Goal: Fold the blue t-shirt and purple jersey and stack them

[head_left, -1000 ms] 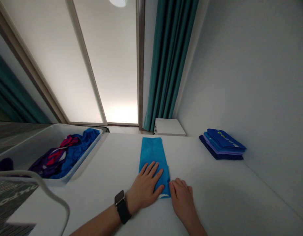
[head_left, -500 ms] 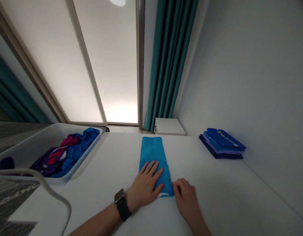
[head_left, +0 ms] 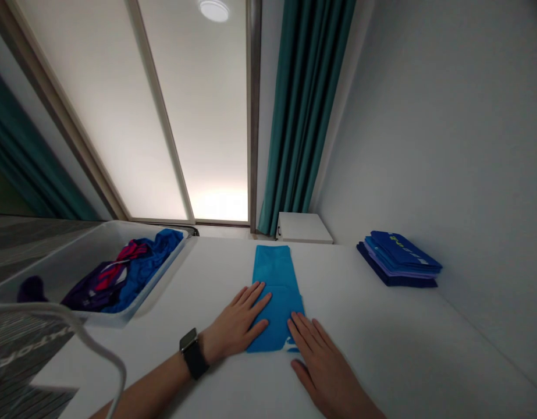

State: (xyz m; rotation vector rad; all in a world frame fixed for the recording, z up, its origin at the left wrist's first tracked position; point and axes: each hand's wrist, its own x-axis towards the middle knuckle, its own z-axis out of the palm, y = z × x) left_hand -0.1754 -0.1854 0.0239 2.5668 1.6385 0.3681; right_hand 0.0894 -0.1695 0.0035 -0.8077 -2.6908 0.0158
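My left hand (head_left: 235, 325), a watch (head_left: 193, 353) on its wrist, is spread flat, fingertips on the folded turquoise garment (head_left: 277, 297) lying lengthwise on the desk (head_left: 373, 355). My right hand (head_left: 324, 366) lies open at its near corner, the two hands apart, neither clamping. Farther left, a plastic bin (head_left: 71, 256) holds crumpled clothes (head_left: 128, 273); to the right sits a folded blue stack (head_left: 399, 262).

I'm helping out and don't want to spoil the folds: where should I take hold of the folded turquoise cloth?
Probably take the folded turquoise cloth by its near short end, from the front, sliding fingers under. It lies flat, a long narrow strip on the white table, with the left hand and right hand at that end.
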